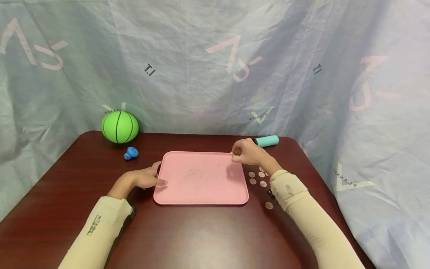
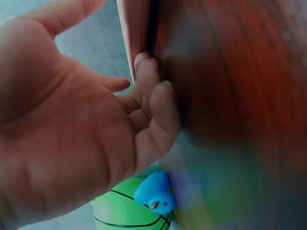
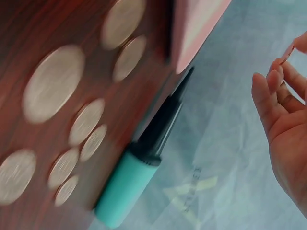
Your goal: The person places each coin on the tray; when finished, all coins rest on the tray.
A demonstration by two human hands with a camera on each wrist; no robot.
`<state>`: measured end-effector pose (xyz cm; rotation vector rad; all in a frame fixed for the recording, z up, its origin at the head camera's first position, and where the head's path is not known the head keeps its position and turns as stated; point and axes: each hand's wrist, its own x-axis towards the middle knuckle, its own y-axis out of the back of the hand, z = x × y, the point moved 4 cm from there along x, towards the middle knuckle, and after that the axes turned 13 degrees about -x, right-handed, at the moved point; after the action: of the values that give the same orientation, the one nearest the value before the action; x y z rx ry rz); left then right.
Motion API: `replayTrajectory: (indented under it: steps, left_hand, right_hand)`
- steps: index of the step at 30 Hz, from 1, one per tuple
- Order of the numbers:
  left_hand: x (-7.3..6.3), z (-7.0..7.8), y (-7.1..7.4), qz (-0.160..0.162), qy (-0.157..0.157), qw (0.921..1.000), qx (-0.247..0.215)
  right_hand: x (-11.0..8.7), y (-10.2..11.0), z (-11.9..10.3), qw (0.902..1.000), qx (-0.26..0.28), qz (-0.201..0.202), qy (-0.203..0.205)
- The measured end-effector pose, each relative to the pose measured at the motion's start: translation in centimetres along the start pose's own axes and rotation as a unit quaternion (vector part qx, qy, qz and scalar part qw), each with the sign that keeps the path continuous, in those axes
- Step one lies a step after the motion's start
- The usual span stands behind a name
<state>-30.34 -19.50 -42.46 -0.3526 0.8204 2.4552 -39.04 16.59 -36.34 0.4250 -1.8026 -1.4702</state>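
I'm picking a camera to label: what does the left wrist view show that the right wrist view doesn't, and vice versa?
Left wrist only: the left hand, green ball and blue duck.
Right wrist only: the right hand pinching a coin, loose coins and the teal-and-black pump.
Both: the pink tray, table and cloth backdrop.

The tray [image 1: 201, 190] lies on the counter [image 1: 201, 235], a hanging cloth [image 1: 184, 82] behind it. Left of the tray's far left corner sits the toy duck [image 1: 131, 152]; the basketball [image 1: 120, 127] rests farther behind and left of the tray. The hand pump [image 1: 267, 141] lies behind and right of its far right corner. Loose coins [image 1: 263, 184] lie right of the tray, one by its near right corner. The left grip [image 1: 146, 177] is at the tray's left edge; the right grip [image 1: 249, 151], a held coin [image 3: 288, 52] in its fingertips, is above the far right corner.
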Motion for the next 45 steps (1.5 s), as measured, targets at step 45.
replayTrajectory:
  steps: [45]
  left_hand:
    - [1.3,-1.5,2.1,0.036,-0.045,0.9979,-0.031]
  right_hand:
    - [12.8,-10.1,-9.4,0.9898,0.026,-0.131,-0.051]
